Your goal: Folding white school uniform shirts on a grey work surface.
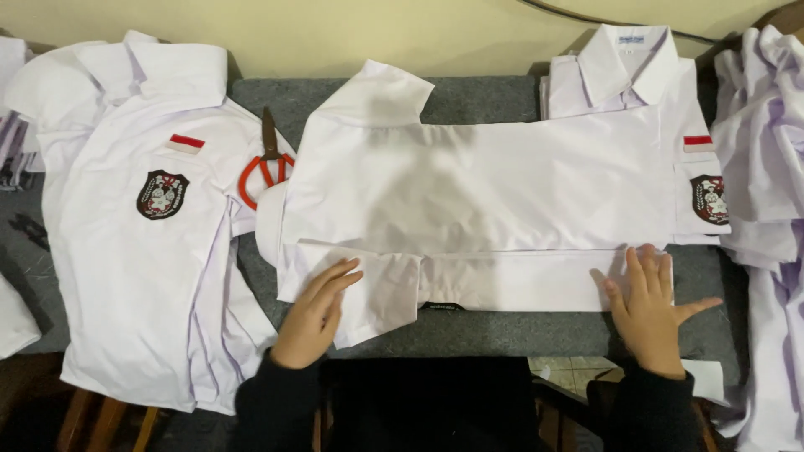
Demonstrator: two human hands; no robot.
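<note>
White shirt [477, 197] lies back-up across the grey table [469, 99], its near edge folded over under both palms. The left hand [314, 316] presses flat on the folded sleeve, fingers spread, gripping nothing; the right hand [649, 305] lies flat on the fold's other end. Beyond, red-handled scissors [266, 163] rest beside a pile of shirts [151, 218].

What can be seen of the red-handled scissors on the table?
The scissors have orange-red loop handles and dark blades pointing away from the person. They lie closed on the grey table cover, between the stacked shirts and the white shirt being folded, whose edge hides part of one handle. Neither hand touches them.
</note>
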